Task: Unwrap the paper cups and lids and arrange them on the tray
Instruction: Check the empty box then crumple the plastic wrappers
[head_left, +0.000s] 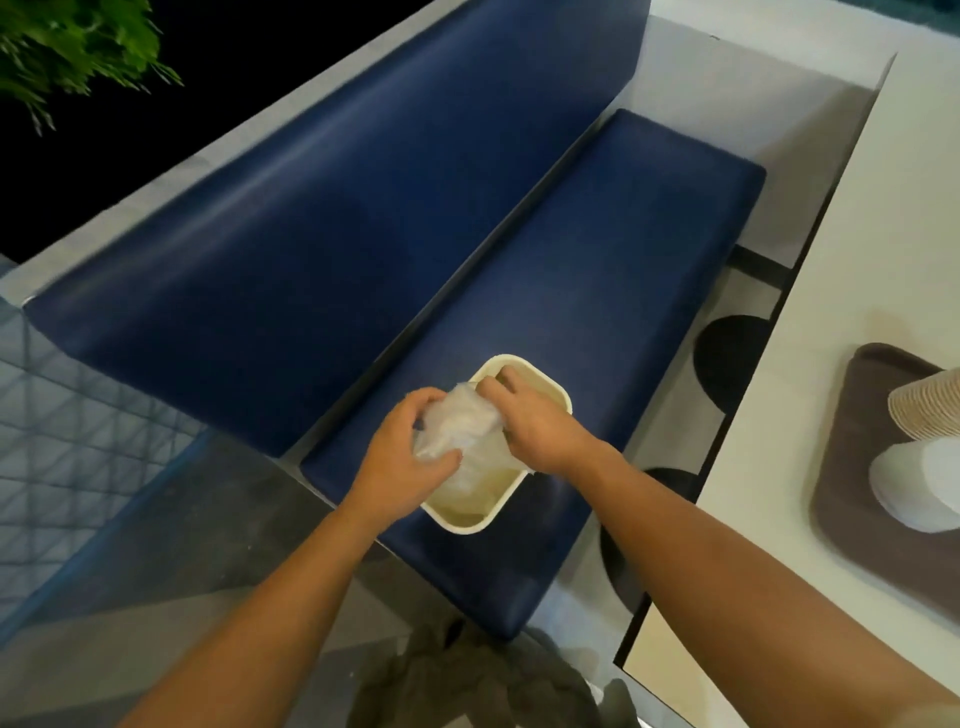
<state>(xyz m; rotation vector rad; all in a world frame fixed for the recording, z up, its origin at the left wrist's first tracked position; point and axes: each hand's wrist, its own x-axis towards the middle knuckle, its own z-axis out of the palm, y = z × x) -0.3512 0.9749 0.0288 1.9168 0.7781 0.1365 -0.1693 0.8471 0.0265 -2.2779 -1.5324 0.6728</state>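
Both hands hold a crumpled clear plastic wrapper over a cream bin standing on the blue bench seat. My left hand grips the wrapper's left side and my right hand presses its right side, fingers over the bin's opening. More plastic lies inside the bin. At the right edge a brown tray rests on the white table. On it lie a stack of paper cups on its side and a stack of white lids.
The blue padded bench with its backrest runs diagonally through the view. The white table edge is at the right. A grey cloth lies at the bottom. Green leaves show at top left.
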